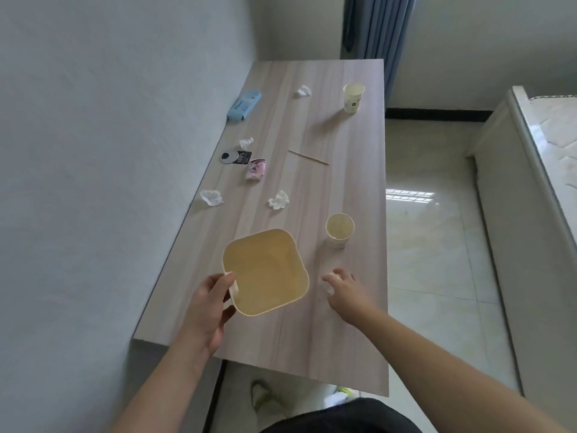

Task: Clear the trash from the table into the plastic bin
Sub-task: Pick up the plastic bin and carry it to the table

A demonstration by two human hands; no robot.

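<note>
A cream plastic bin (267, 270) stands on the wooden table (343, 323) near its front edge, and my left hand (207, 307) grips its left rim. My right hand (345, 290) lies just right of the bin, fingers closing over a crumpled white tissue (327, 287) that is partly hidden. Other crumpled tissues lie at the middle (278, 200), at the left edge (211, 197), further back left (246, 142) and far back (303, 91). One paper cup (339, 230) stands near my right hand, another (352, 97) at the far right. A thin wooden stick (308, 157) lies mid-table.
A blue pack (243, 105), a black tag (235, 157) and a pink packet (256, 169) lie along the table's left side by the wall (109, 151). A bed (537, 182) stands to the right across the tiled floor. A curtain (377, 29) hangs behind.
</note>
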